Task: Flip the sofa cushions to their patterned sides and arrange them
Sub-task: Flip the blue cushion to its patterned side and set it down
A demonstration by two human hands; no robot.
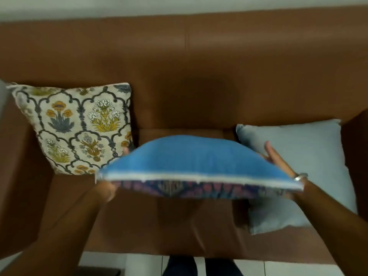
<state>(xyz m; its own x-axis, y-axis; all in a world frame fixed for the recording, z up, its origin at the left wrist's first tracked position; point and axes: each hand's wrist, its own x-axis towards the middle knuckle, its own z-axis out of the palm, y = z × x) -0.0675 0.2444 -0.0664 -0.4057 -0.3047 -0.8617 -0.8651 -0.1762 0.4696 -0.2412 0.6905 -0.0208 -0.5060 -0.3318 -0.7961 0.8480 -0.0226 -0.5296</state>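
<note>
Blue cushion (199, 158) held in mid-air over middle of brown sofa (199, 66), roughly level, plain blue face up, patterned face (purple/pink print) underneath, only its near strip visible below the white piping. Held by both side edges, prob so it can be rotated about its long axis to bring print up.

Left hand (105, 190) at cushion's near-left corner, grip pinching the corner w/ thumb under and fingertips (125, 151) showing at far-left edge. Frame is motion-blurred here, so exact finger placement is a guess.

Right hand (278, 162) on right edge, fingers spread flat along the blue face, ring (297, 177) visible, thumb hidden under; grip looks like a pinch on the cushion edge, w/ palm against the side.

Floral cushion (79, 128) on left seat, leaning on backrest, patterned side already out: looks done. Grey cushion (302, 166) on right seat, plain side showing, lying flatter, partly behind right hand; not touched, prob needs flipping.

Step in hand: mid-flip of blue cushion. Roughly a third thru task by my read. Next: finish turn, stand it vs backrest in the middle gap btwn the other two. Risk: soft cushion sags or slips out of edge pinch.
</note>
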